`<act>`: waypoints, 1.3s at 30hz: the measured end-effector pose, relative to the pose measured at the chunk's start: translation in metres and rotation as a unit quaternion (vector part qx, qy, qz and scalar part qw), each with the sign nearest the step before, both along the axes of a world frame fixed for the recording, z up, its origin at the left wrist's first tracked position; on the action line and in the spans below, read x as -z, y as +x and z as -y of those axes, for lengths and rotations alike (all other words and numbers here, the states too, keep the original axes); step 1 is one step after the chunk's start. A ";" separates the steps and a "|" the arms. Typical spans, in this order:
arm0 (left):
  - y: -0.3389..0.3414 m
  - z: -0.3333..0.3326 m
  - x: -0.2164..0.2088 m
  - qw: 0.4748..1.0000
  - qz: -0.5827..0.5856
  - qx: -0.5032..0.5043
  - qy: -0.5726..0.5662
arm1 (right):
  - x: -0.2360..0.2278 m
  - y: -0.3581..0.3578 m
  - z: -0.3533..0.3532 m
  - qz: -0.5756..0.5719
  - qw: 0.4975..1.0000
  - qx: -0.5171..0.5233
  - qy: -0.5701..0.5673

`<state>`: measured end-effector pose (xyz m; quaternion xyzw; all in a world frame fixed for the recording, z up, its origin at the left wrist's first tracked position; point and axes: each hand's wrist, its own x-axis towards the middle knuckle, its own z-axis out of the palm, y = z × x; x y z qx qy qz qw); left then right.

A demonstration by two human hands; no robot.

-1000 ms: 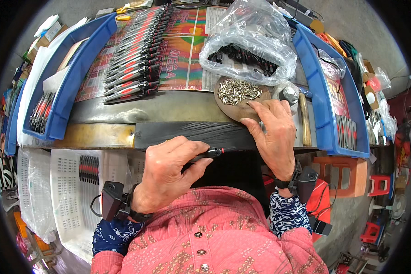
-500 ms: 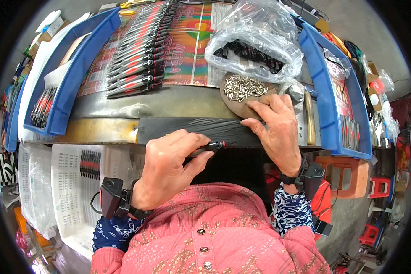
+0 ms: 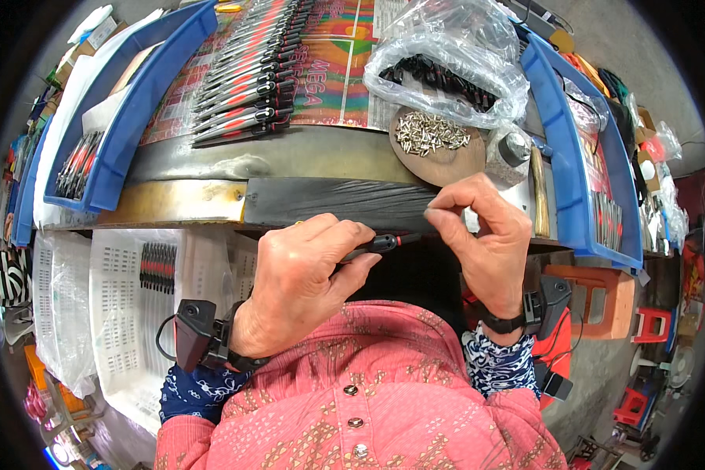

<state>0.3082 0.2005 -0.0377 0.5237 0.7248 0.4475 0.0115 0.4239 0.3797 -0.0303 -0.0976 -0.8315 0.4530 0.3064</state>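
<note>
Nearer me than the dish (image 3: 427, 164), my left grip (image 3: 309, 254) encloses a pen (image 3: 382, 244); my right grip (image 3: 489, 244) is pinched, contents indiscernible.

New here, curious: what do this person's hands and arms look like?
Left hand and right hand are ungloved. Each wrist has a black strap and boxy black device; a cable loops by the left one. Patterned navy-white cuffs meet pink sleeves.

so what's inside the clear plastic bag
Through the opening of the clear plastic bag, a jumble of black parts shows. Anything beneath them is covered and can't be seen.
</note>
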 end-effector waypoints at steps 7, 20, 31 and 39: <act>0.008 0.001 -0.003 1.000 -0.018 0.006 -0.003 | 0.008 0.000 0.019 -0.051 0.991 -0.095 -0.083; 0.012 0.003 -0.002 0.998 -0.064 0.001 0.002 | 0.010 0.005 0.023 -0.001 0.990 -0.106 -0.091; 0.012 0.002 0.002 0.995 -0.096 -0.002 0.005 | 0.011 0.002 0.030 -0.081 0.986 -0.045 0.141; 0.011 0.001 0.005 0.990 -0.139 -0.002 0.029 | 0.007 0.006 0.037 0.019 0.994 -0.041 -0.096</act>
